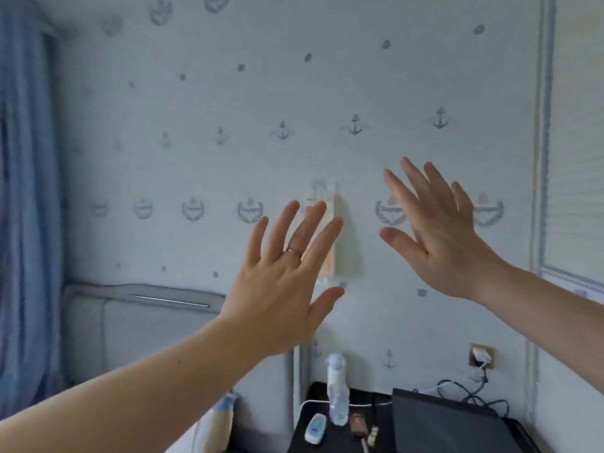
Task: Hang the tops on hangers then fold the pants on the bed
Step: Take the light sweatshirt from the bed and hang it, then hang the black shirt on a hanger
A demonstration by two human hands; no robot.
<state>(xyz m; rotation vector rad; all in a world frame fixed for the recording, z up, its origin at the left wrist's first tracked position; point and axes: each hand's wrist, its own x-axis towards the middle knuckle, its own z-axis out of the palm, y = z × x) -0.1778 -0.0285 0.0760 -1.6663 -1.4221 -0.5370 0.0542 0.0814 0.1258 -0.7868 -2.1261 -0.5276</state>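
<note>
Tops, hangers and pants are nowhere in view: the camera faces the wall (228, 93), and the clothes presumably lie lower, on the bed, of which only the padded headboard (147, 325) shows at the near left. Both hands are raised before the wall with nothing in them. The left hand (281, 286), a ring (294, 252) on one finger, has its fingers straight and fanned wide. The right hand (447, 243), a little higher and to the right, is spread the same way, and the two hands are apart. By my reading no garment is taken up yet, so the step in hand is the first reach. To do it well, the head should tip down until the bed comes into sight, and a top rather than pants should be picked first. A hanger should be ready in one hand before the other lifts the top by its neckline, so each shoulder seats squarely. Much is hard to tell. A pale box (340, 243) on the wall is half covered by the left fingers and blurred, and I cannot say what it is. The small things beside the bottle (338, 397) on the dark nightstand (318, 390) at the near right are too small to name. The frame cuts off both forearms and the nightstand's near edge.
</note>
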